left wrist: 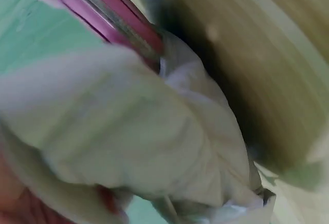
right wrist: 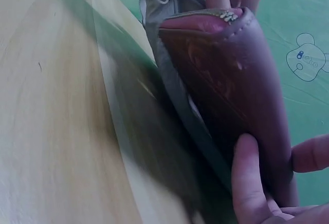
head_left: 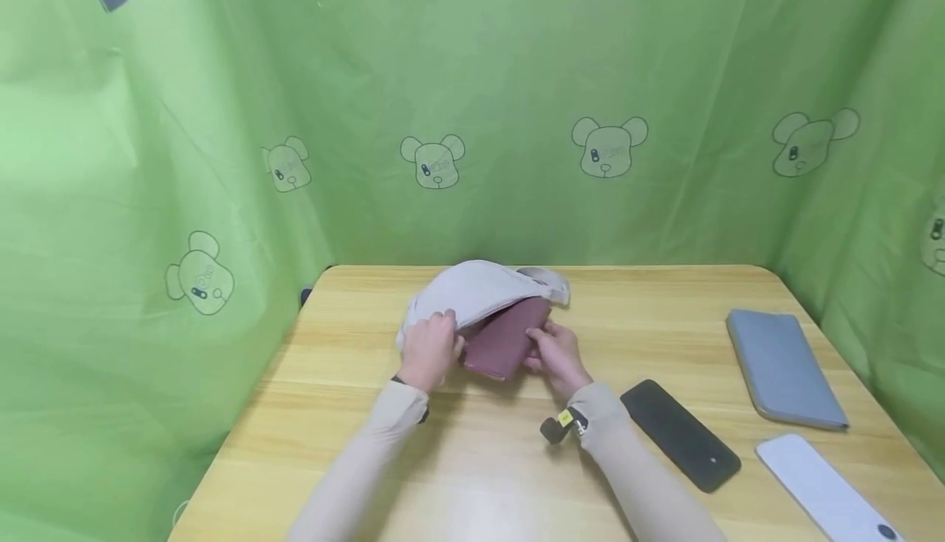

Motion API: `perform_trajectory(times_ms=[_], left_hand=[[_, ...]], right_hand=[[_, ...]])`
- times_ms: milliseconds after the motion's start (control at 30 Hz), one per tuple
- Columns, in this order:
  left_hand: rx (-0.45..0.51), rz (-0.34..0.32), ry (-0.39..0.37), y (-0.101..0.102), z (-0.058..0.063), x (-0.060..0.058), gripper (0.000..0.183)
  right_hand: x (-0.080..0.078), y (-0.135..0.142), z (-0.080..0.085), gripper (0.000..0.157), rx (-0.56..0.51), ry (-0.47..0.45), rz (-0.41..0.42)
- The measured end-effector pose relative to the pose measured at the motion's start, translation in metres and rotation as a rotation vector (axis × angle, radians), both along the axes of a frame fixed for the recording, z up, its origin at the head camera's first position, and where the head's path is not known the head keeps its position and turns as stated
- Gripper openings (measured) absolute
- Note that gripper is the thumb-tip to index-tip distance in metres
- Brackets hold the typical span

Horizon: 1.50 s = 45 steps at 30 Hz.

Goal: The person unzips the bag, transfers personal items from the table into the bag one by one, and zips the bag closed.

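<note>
A light grey waist bag lies near the table's far edge, its long zip opening facing the person. My left hand grips the edge of that opening at its left end. With thumb and fingers, my right hand pinches a maroon zip wallet by its right side. The wallet lies tilted in the mouth of the bag, its near corner sticking out beside the left fingers. In the right wrist view the wallet shows its zip end up. Pale bag fabric fills much of the blurred left wrist view.
To the right on the wooden table lie a black phone, a white phone and a blue-grey zip case. A green curtain with bear prints surrounds the table's back and sides.
</note>
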<state>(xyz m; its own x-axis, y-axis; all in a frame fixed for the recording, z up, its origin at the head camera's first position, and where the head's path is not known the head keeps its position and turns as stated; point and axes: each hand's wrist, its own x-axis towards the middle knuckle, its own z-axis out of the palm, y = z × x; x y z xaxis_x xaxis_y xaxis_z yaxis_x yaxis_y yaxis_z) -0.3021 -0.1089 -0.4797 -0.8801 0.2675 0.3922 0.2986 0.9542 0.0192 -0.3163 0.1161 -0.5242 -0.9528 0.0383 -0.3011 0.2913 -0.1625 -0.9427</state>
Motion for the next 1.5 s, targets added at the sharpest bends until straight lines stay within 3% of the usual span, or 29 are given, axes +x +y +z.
perform_trajectory(times_ms=[167,333,600,767,867,1000,1167,1300,1500], left_hand=[[0.054,0.034,0.053,-0.002,0.005,-0.014,0.015],[0.155,0.055,0.063,-0.005,0.015,-0.020,0.015],[0.124,-0.006,-0.053,-0.007,0.012,-0.015,0.014],[0.110,-0.043,-0.146,-0.010,0.007,-0.009,0.017],[0.104,-0.067,-0.156,-0.009,0.007,-0.008,0.024],[0.054,-0.060,-0.086,-0.006,0.005,-0.009,0.029],[-0.102,0.040,0.064,0.003,-0.005,-0.017,0.029],[-0.191,0.103,0.135,0.009,-0.015,-0.025,0.021],[-0.224,0.070,0.199,0.010,-0.022,-0.032,0.010]], right_hand=[[-0.001,-0.001,0.003,0.056,0.047,0.023,0.047],[-0.005,-0.003,0.006,0.048,0.040,0.044,0.110],[-0.013,0.001,0.004,0.053,-0.081,0.028,0.270],[-0.014,0.005,0.001,0.056,-0.197,0.015,0.321],[-0.013,0.005,-0.002,0.061,-0.220,0.019,0.335],[-0.011,0.004,-0.006,0.066,-0.225,0.024,0.352],[-0.009,0.004,-0.012,0.069,-0.191,0.023,0.371],[-0.009,0.005,-0.015,0.069,-0.189,0.038,0.377],[-0.008,0.007,-0.016,0.063,-0.194,0.041,0.374]])
